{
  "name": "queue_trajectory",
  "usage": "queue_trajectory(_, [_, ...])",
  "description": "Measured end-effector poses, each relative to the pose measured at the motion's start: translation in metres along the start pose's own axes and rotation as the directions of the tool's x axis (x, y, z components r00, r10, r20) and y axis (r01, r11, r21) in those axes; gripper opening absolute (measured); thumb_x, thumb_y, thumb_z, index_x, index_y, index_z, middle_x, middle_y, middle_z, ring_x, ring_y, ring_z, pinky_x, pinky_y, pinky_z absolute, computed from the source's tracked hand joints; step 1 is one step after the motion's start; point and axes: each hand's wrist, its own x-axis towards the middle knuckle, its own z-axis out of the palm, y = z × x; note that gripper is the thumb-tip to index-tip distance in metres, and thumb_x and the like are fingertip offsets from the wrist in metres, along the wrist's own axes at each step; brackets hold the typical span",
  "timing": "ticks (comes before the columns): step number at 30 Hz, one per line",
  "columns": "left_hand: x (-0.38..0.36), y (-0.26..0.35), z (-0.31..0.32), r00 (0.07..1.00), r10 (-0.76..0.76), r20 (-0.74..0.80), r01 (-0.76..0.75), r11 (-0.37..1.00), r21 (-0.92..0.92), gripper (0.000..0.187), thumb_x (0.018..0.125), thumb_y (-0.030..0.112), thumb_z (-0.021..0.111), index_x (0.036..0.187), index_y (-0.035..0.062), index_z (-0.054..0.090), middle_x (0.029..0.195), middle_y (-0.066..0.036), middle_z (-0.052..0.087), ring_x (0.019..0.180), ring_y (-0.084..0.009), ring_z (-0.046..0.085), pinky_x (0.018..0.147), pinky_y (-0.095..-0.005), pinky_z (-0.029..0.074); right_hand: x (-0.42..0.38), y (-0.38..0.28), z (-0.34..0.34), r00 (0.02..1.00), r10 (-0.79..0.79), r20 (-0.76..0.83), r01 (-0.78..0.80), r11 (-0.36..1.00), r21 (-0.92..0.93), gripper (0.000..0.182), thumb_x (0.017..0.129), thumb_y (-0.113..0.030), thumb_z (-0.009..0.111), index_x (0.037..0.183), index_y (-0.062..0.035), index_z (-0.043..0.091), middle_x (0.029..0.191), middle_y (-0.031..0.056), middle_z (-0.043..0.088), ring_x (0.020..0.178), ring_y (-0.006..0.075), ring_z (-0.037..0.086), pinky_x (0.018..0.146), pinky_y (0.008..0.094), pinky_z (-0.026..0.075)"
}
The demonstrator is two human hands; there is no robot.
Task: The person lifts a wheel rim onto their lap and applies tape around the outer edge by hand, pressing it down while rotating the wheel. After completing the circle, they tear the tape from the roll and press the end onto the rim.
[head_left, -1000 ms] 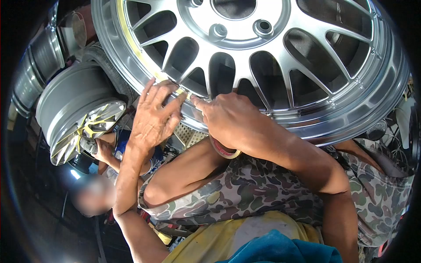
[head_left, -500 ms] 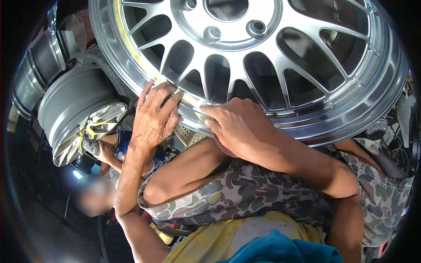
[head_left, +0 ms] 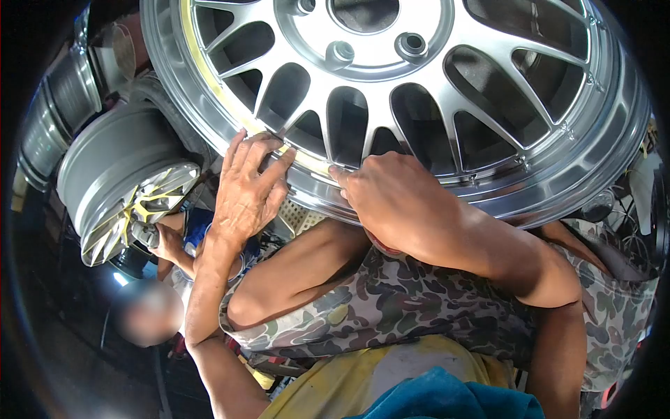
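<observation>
A large silver multi-spoke wheel rim (head_left: 363, 101) fills the top of the view, face up. Pale yellow masking tape (head_left: 222, 96) runs along the inner side of its lip, around the spokes. My left hand (head_left: 252, 183) lies on the lip, fingers stretched out and somewhat spread, fingertips on the tape. To its right, my right hand (head_left: 398, 192) has its index fingertip pressed at the tape near a spoke end. Its other fingers are curled under, with a reddish curved edge (head_left: 384, 246) below the palm; most of what they hold is hidden.
At left, another person's hand (head_left: 167, 241) holds a grey tool against a second wheel (head_left: 129, 167) with yellow strips on its spokes. More metal rim barrels (head_left: 63, 112) stand behind it. My bent knee (head_left: 255, 304) and camouflage shorts (head_left: 391, 300) are below the large wheel.
My right hand has slid a little to the right along the lip, and the tape now lies flat up to its fingertip. My left hand stays nearly in place.
</observation>
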Motion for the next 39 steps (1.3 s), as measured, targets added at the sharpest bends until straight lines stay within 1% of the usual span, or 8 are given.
queue_trajectory(6, [0.001, 0.020, 0.003, 0.998, 0.021, 0.059, -0.015, 0.996, -0.086, 0.048, 0.084, 0.014, 0.065, 0.131, 0.0141, 0.074, 0.125, -0.009, 0.060, 0.128, -0.0300, 0.058, 0.130, -0.0602, 0.030, 0.000, 0.003, 0.002, 0.999, -0.016, 0.033, 0.018, 0.998, -0.057, 0.028, 0.100, -0.009, 0.062, 0.123, 0.0068, 0.070, 0.077, 0.0225, 0.073, 0.075, 0.0396, 0.077, 0.069, 0.0481, 0.062])
queue_trajectory(8, [0.003, 0.022, -0.002, 0.998, 0.024, 0.066, -0.019, 0.997, -0.078, 0.047, 0.084, 0.013, 0.065, 0.130, 0.0135, 0.075, 0.125, -0.009, 0.061, 0.129, -0.0301, 0.058, 0.129, -0.0603, 0.030, -0.004, 0.004, 0.002, 1.000, -0.002, -0.017, 0.002, 1.000, 0.007, 0.028, 0.101, -0.009, 0.061, 0.123, 0.0061, 0.071, 0.078, 0.0220, 0.074, 0.075, 0.0389, 0.077, 0.068, 0.0480, 0.062])
queue_trajectory(12, [0.002, 0.006, 0.000, 1.000, -0.016, 0.011, 0.016, 1.000, 0.013, 0.045, 0.083, 0.010, 0.066, 0.127, 0.0105, 0.074, 0.124, -0.009, 0.063, 0.130, -0.0308, 0.060, 0.128, -0.0599, 0.032, -0.005, 0.009, 0.013, 0.999, -0.024, -0.025, 0.023, 0.999, -0.050, 0.029, 0.102, -0.009, 0.060, 0.125, 0.0045, 0.071, 0.080, 0.0210, 0.075, 0.075, 0.0379, 0.078, 0.068, 0.0475, 0.063])
queue_trajectory(14, [0.003, 0.009, 0.000, 1.000, -0.010, 0.004, 0.010, 1.000, 0.001, 0.044, 0.083, 0.009, 0.066, 0.126, 0.0093, 0.074, 0.124, -0.009, 0.064, 0.130, -0.0310, 0.060, 0.127, -0.0595, 0.033, -0.008, 0.013, 0.015, 0.995, -0.053, -0.080, 0.050, 0.998, -0.039, 0.030, 0.103, -0.009, 0.059, 0.127, 0.0034, 0.072, 0.081, 0.0210, 0.076, 0.074, 0.0371, 0.078, 0.068, 0.0471, 0.063])
queue_trajectory(18, [0.003, 0.011, 0.003, 1.000, 0.008, -0.009, -0.009, 1.000, -0.022, 0.043, 0.082, 0.009, 0.067, 0.125, 0.0080, 0.073, 0.124, -0.009, 0.064, 0.130, -0.0311, 0.060, 0.127, -0.0583, 0.035, -0.009, 0.017, 0.010, 0.996, -0.060, -0.060, 0.057, 0.997, -0.045, 0.031, 0.103, -0.008, 0.059, 0.128, 0.0034, 0.072, 0.081, 0.0225, 0.075, 0.074, 0.0376, 0.077, 0.068, 0.0468, 0.064])
queue_trajectory(24, [0.003, 0.010, 0.001, 1.000, 0.011, 0.007, -0.011, 1.000, -0.028, 0.043, 0.082, 0.008, 0.067, 0.125, 0.0086, 0.073, 0.124, -0.009, 0.063, 0.130, -0.0316, 0.059, 0.127, -0.0580, 0.035, -0.014, 0.016, 0.002, 0.994, -0.093, -0.049, 0.097, 0.990, 0.101, 0.036, 0.102, -0.007, 0.059, 0.134, 0.0048, 0.069, 0.081, 0.0253, 0.074, 0.074, 0.0390, 0.077, 0.069, 0.0467, 0.063])
queue_trajectory(30, [0.005, 0.009, 0.001, 0.999, 0.036, 0.012, -0.036, 0.998, -0.043, 0.044, 0.082, 0.009, 0.068, 0.125, 0.0094, 0.074, 0.122, -0.009, 0.062, 0.128, -0.0325, 0.060, 0.128, -0.0586, 0.035, -0.018, 0.019, 0.003, 0.977, -0.197, -0.084, 0.190, 0.978, -0.089, 0.039, 0.099, -0.005, 0.061, 0.136, 0.0043, 0.069, 0.078, 0.0221, 0.074, 0.072, 0.0372, 0.076, 0.070, 0.0461, 0.062])
queue_trajectory(39, [0.004, 0.019, 0.002, 0.998, 0.058, 0.034, -0.056, 0.996, -0.064, 0.045, 0.083, 0.013, 0.067, 0.128, 0.0096, 0.074, 0.122, -0.011, 0.060, 0.126, -0.0331, 0.058, 0.128, -0.0588, 0.035, -0.016, 0.014, 0.001, 0.997, -0.074, 0.003, 0.074, 0.990, -0.117, 0.038, 0.097, -0.009, 0.064, 0.132, 0.0047, 0.069, 0.085, 0.0226, 0.074, 0.085, 0.0377, 0.075, 0.081, 0.0475, 0.062])
